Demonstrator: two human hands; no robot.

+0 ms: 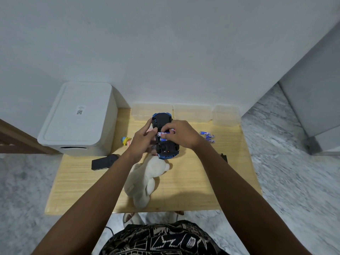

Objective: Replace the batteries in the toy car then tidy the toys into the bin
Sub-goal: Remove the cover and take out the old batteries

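Your torso: a patterned black-and-white shirt [161, 238] fills the bottom edge of the view.
Table: a light wooden table [193, 181] stands on a grey marbled floor [294, 181].
Plush toy: a white plush toy [145, 181] lies on the near half of the table, its head end just below the car.
Black cover: a flat black piece [104, 161] lies on the table left of your left forearm (what it belongs to cannot be told).
Toy car: the blue toy car [164, 137] is held upside down above the table centre, dark underside facing you.
Left hand: your left hand [142, 139] grips the car's left side, fingers curled round the body.
Right hand: your right hand [181, 134] pinches a battery [165, 133] lying crosswise over the open underside; a second battery sits just below it in the bay.
Spare batteries: three loose batteries [207, 136] lie on the table just right of your right hand.
Small toy: a yellow-and-blue small figure [125, 140] lies left of your left hand.
Bin: a white lidded bin [79, 118] stands on the far-left corner, lid closed.
Clear containers: three clear plastic containers [192, 112] line the far edge against the white wall [165, 52].
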